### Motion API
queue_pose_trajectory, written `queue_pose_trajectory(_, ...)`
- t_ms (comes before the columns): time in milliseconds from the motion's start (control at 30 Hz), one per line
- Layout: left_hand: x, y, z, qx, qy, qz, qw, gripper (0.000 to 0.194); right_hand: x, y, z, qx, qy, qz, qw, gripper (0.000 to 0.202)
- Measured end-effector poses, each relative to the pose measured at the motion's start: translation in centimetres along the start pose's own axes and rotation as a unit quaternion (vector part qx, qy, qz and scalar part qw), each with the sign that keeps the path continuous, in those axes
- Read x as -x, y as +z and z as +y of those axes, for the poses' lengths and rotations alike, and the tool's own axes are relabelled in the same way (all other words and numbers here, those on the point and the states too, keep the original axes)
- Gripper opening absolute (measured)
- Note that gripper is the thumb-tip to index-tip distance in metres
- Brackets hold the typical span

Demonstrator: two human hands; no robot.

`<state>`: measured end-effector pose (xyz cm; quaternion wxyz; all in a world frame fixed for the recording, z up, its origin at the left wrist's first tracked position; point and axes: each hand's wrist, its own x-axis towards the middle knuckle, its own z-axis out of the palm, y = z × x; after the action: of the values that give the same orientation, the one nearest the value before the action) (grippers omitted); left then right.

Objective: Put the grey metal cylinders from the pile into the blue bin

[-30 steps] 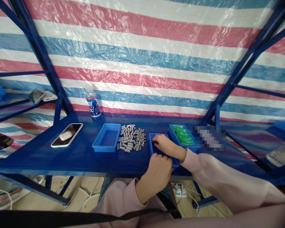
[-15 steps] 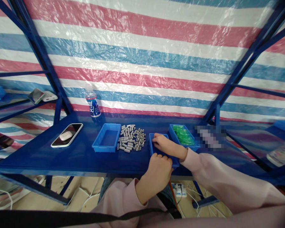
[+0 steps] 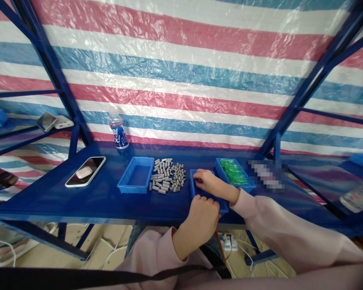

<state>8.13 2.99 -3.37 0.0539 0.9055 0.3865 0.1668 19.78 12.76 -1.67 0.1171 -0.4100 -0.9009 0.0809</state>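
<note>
A blue bin (image 3: 192, 186) stands at the table's front edge, and both hands are at it. My right hand (image 3: 208, 184) reaches in over its far part, fingers bent and drawn together; what they hold, if anything, is too small to make out. Knuckles up, my left hand (image 3: 202, 215) is curled closed over the bin's near end, a ring on one finger. Its fingertips are hidden, as is most of the bin's inside. Left of the bin lies a pile of small metal bolt-like pieces (image 3: 178, 177) beside grey metal cylinders (image 3: 161, 177).
Another blue bin (image 3: 133, 189) stands left of the metal pieces. A third bin (image 3: 245, 186) at the right holds green plastic packets (image 3: 232, 171). A phone (image 3: 92, 171) with a white case (image 3: 84, 172) on it lies at the left. Behind stands a drink bottle (image 3: 118, 131).
Inside the bin, the fingers of my right hand have shifted slightly to the left. My left hand and the things on the table look the same.
</note>
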Motion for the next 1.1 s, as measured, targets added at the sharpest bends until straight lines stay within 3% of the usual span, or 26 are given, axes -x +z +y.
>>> queue_pose_trajectory(1100,0.0,0.2,-0.1,-0.010,0.006,0.005,1.000,0.012,-0.3,0.7,0.9,-0.006,0.012,0.009,1.000,0.018)
